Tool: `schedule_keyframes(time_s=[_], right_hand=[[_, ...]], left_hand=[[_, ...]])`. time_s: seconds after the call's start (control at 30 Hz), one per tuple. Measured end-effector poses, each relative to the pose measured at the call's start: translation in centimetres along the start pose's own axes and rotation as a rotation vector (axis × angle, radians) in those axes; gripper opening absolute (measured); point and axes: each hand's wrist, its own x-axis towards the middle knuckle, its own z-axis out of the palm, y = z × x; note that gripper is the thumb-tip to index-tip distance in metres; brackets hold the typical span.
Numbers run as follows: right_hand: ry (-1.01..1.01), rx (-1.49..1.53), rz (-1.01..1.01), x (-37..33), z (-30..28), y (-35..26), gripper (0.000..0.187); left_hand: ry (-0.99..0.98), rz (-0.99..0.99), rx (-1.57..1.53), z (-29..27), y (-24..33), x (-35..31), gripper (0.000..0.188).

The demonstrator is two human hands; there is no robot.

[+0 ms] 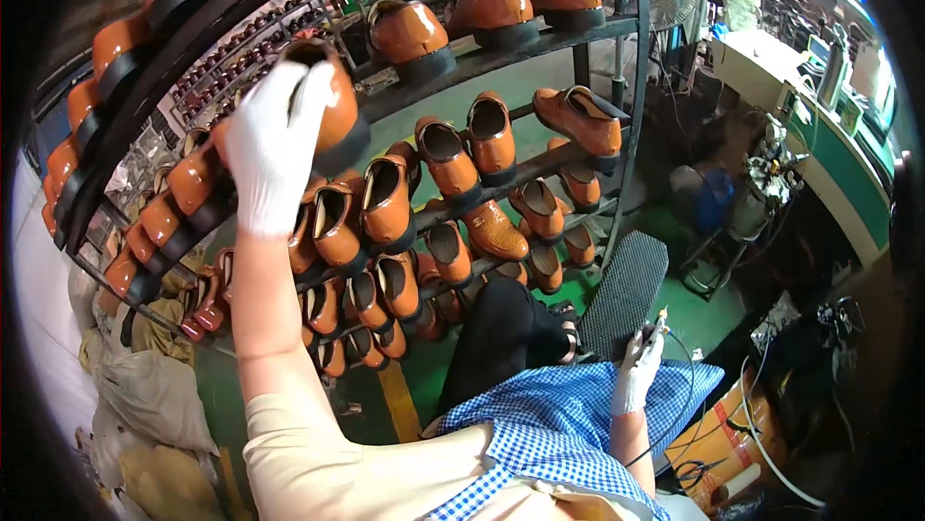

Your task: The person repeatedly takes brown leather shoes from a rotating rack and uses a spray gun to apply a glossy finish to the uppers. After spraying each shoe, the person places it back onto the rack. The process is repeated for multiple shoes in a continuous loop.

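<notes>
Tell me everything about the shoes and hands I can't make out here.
All in the head view:
Toe of the brown shoe at the left hand: hidden behind its heel end and the glove.
Whether that shoe is lifted or rests on the rack: unclear behind hand and shoe.
Handle of the small hosed tool: covered by the right hand.
Shoes on the background racks: too small for detail.

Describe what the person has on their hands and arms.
The left hand and the right hand each wear a plain white, close-fitting fabric glove reaching the wrist. Both forearms are bare above the gloves. A short cream sleeve covers the left upper arm; the right sleeve cannot be made out clearly.
</notes>
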Motion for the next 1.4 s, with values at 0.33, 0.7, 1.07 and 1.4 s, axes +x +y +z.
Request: schedule_keyframes(time_s=[0.33, 0.7, 1.07, 1.4], right_hand=[[-0.059, 0.357, 0.187, 0.7, -1.0, 0.6, 0.066], [-0.193, -0.009, -0.017, -1.3, -4.9, -5.8, 0.031], [-0.252, 0.011, -0.172, -3.6, -8.9, -6.7, 0.019], [-0.238, 0.210, -0.187, -3.6, -6.5, -4.7, 0.017]], left_hand=[[-0.104, 0.342, -0.244, -3.5, 8.3, -16.4, 0.033], [-0.442, 0.466, -0.999, 17.7, 17.1, -21.1, 0.015], [-0.553, 0.277, -0.859, 14.9, 15.6, -24.8, 0.041], [-0.619, 0.192, -0.818, 14.3, 14.1, -25.8, 0.031]])
